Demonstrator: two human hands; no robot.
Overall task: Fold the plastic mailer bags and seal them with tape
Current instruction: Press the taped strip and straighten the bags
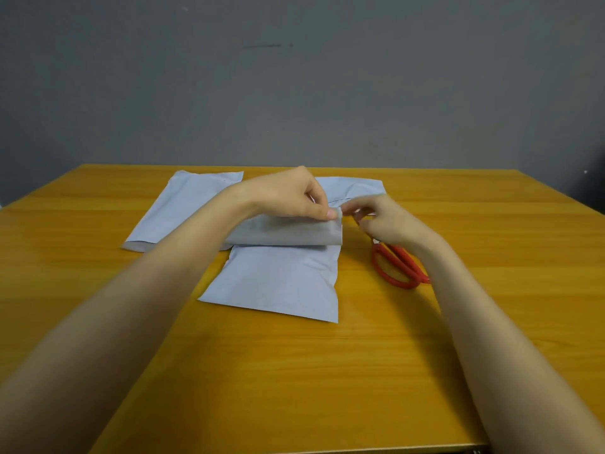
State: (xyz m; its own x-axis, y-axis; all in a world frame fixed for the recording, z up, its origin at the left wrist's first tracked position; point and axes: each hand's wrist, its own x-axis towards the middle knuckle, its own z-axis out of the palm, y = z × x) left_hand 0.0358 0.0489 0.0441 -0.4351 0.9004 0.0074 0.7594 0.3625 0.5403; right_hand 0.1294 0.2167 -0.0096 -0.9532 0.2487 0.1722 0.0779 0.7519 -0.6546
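The left hand (pixel 294 198) is pinched on the folded flap of the mailer bag (pixel 278 283); that springy flap could be lost open if the pinch is eased before tape is laid. The bag is spread beneath both hands, with the right hand (pixel 383 221) curled just beside the flap's right corner, its hold not discernible.

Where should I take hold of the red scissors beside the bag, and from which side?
Grip the red scissors by their handle loops, coming from the near side. The loops lie flat on the table and point toward the person, in the open. The blade end points away and is covered by the right hand, so it probably cannot be reached safely.
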